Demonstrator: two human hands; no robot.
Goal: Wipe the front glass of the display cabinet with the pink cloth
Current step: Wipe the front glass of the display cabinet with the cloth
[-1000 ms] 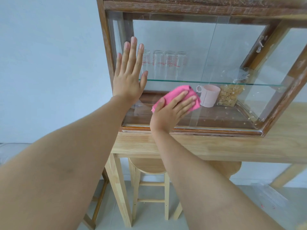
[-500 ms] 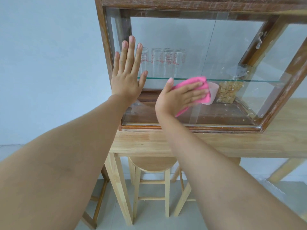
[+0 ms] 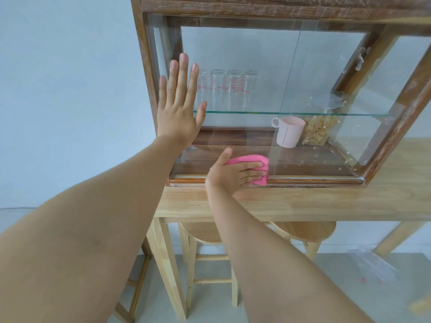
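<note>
- head view: my left hand point(image 3: 178, 113) lies flat on the front glass point(image 3: 245, 66) of the display cabinet point(image 3: 256, 10), fingers spread and pointing up, palm near the left frame post, gripping nothing.
- my right hand point(image 3: 235, 173) presses the pink cloth point(image 3: 261, 170) against the bottom strip of the glass, just above the lower wooden rail; the fingers lie flat over the cloth, pointing right, not curled around it.
- the cloth is bunched, its right edge close to the vertical seam where the two glass panes overlap.
- behind the glass, a row of clear glasses point(image 3: 231, 89) with red markings stands on the glass shelf point(image 3: 256, 112).
- below the shelf, a pink cup point(image 3: 289, 131) stands beside a clear bag of pale snacks point(image 3: 318, 131).
- the cabinet rests on a light wooden table point(image 3: 303, 201), with wooden stools point(image 3: 205, 231) tucked under it.
</note>
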